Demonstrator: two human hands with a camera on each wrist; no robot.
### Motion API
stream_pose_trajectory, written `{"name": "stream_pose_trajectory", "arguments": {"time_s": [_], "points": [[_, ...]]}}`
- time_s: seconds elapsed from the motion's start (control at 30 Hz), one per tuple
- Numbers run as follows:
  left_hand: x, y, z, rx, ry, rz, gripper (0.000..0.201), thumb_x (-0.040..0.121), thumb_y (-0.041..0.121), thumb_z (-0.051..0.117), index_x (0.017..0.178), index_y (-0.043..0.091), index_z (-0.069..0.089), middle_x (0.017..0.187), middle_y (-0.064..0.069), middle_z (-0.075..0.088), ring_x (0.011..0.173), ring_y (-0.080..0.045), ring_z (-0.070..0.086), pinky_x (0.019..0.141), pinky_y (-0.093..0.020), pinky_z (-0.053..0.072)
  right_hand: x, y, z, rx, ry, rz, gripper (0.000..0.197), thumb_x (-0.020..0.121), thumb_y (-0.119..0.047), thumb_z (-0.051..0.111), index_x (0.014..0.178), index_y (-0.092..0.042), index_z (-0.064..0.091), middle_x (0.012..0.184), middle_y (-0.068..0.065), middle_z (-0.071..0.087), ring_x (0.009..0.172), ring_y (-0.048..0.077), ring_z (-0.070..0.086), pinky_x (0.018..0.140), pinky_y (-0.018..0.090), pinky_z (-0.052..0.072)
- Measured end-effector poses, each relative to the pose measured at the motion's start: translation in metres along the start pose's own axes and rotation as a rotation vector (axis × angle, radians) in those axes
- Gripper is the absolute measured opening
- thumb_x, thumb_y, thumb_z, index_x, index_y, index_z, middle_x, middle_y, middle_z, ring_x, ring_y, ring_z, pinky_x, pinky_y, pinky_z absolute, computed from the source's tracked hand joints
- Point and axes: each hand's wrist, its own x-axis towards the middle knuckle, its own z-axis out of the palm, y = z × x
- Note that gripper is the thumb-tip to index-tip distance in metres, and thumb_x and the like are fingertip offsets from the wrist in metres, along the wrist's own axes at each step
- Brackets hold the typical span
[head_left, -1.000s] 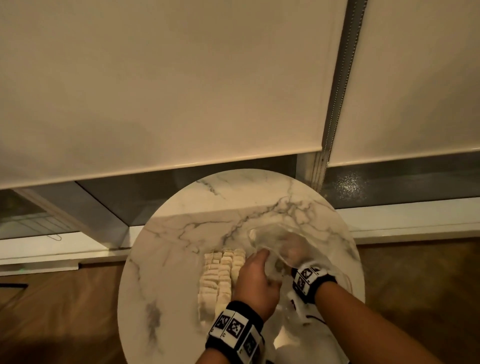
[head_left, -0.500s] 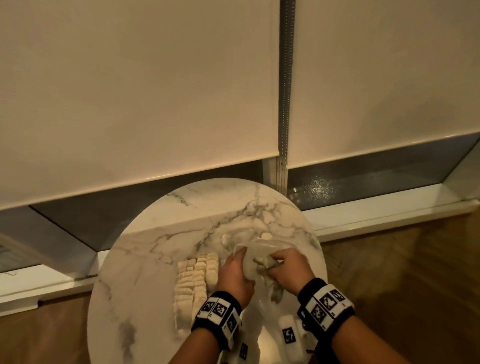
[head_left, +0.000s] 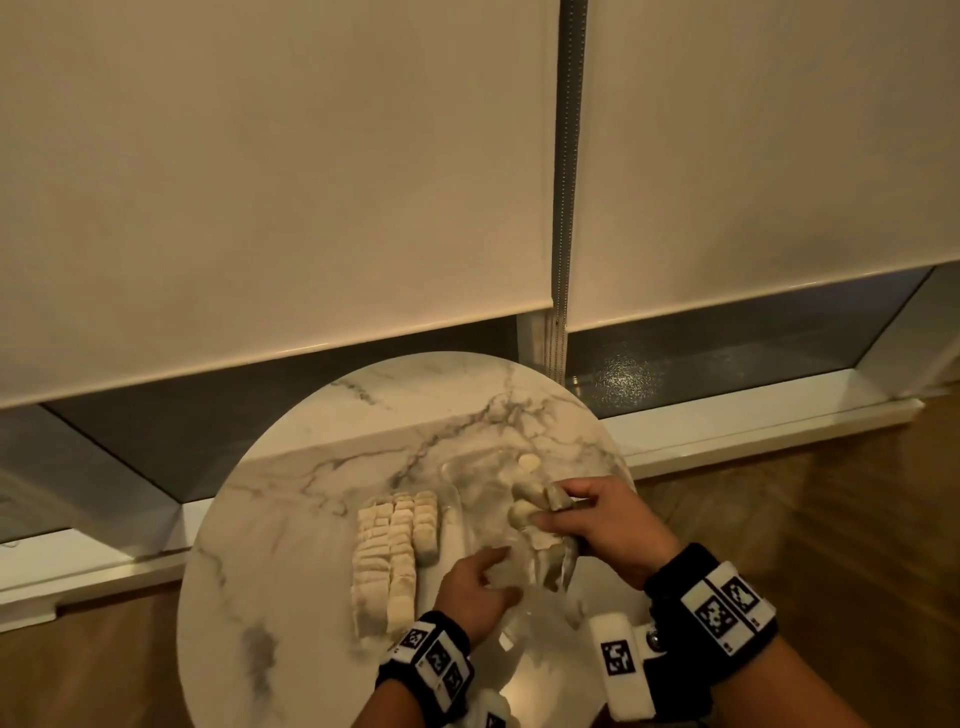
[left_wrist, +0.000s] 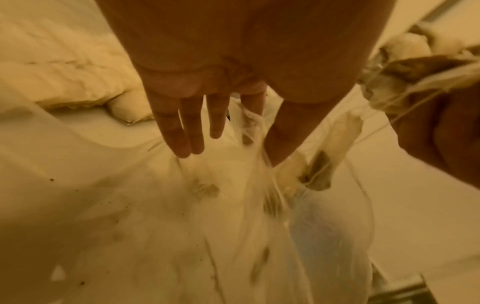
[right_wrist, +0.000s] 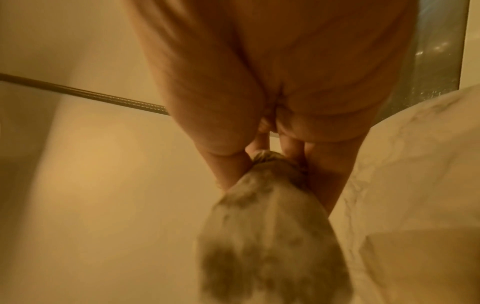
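Apparently to bag the scraps, the right hand (head_left: 608, 525) pinches a banana peel (head_left: 522, 512) just right of the slices (head_left: 395, 551), while the left hand (head_left: 472, 590) pinches the plastic bag (head_left: 511, 571) beneath it, ready

No word, brand or number can be read anywhere. The only signs are black-and-white square code markers, all at the near edge of the worktop (head_left: 311, 519). Three stand in a row on white patches of the left wristband (head_left: 434, 662) and two on the right wristband (head_left: 722, 608). One more stands on the white block (head_left: 618, 657) just beside the right wristband. A tiny dark print sits at the corner of the right wristband's white patch, too small to read. Both wrist views are blurred and show no lettering.
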Motion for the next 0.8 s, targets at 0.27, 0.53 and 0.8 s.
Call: {"name": "stream_pose_trajectory", "arguments": {"time_s": [0.27,0.53,0.8], "points": [[-0.024,-0.022,-0.039,-0.544,0.123,-0.011,0.021,0.087,0.018,0.071,0.107,0.024,0.074,0.123,0.005,0.065,0.11,-0.01,0.061,0.081,-0.023,0.049,-0.015,-0.034,0.044,0.067,-0.07,-0.071,0.025,0.079,0.004,0.073,0.103,-0.004,0.075,0.102,0.02,0.074,0.093,0.036,0.067,0.084,0.051,0.055],[-0.034,-0.047,-0.086,-1.167,0.014,-0.342,0.039,0.093,0.045,0.05,0.102,0.012,0.067,0.104,-0.007,0.069,0.098,-0.026,0.06,0.082,-0.038,0.043,-0.01,-0.063,0.121,0.136,-0.173,-0.059,0.028,0.079,0.006,0.071,0.106,-0.001,0.073,0.107,0.023,0.072,0.1,0.039,0.069,0.089,0.049,0.056],[-0.058,-0.077,-0.143,-1.653,-0.2,-0.368,0.062,0.082,0.055,0.056,0.125,0.012,0.066,0.119,-0.017,0.067,0.107,-0.039,0.061,0.095,-0.052,0.044,0.009,-0.06,0.208,0.099,-0.324,0.033,0.03,0.08,0.006,0.07,0.109,0.002,0.071,0.108,0.022,0.072,0.1,0.036,0.069,0.09,0.044,0.057]]}}
